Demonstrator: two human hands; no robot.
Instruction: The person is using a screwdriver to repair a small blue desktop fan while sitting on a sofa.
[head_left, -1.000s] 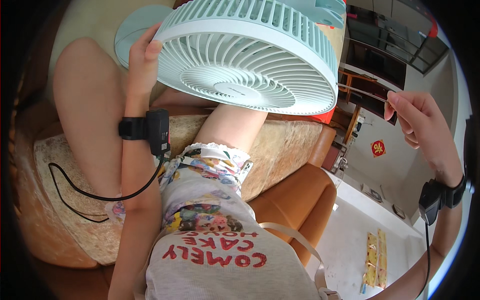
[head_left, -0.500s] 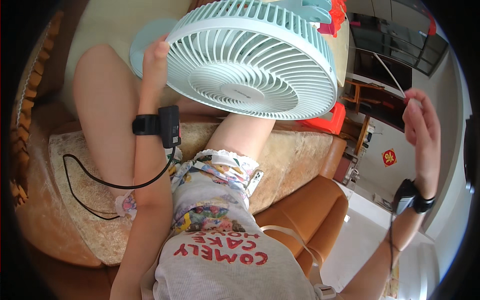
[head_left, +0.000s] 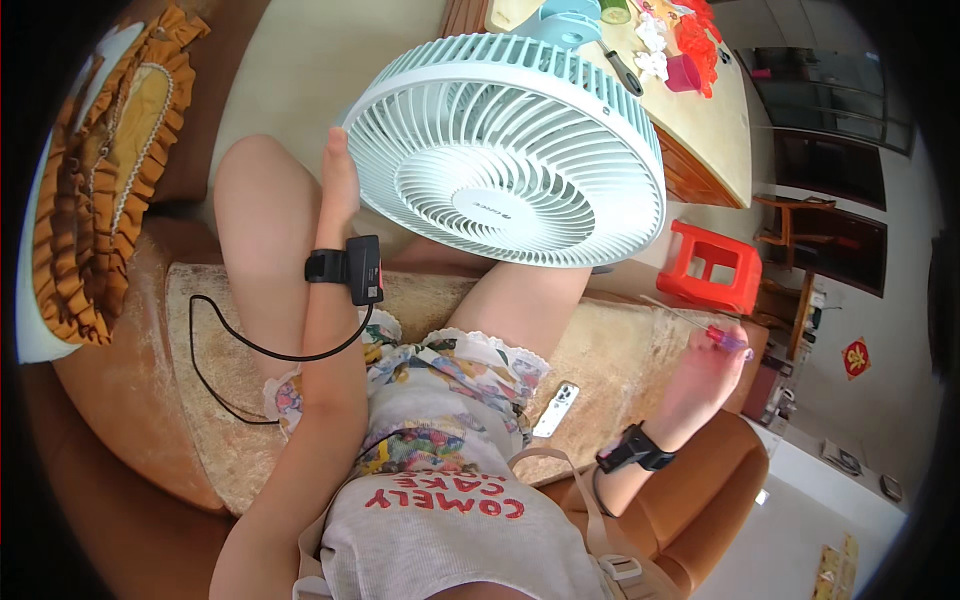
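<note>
While in R hand (head_left: 692, 388), screwdriver (head_left: 716, 334) axis aslant, tip up-L twd fan (head_left: 493, 208).

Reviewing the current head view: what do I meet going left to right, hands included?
Ruffled fabric → left hand → fan → right hand → red wall decoration.

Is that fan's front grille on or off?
On: the white grille covers the front of the fan, with no clear gap along its visible edge. Whether it's fastened, I cannot tell.
</note>
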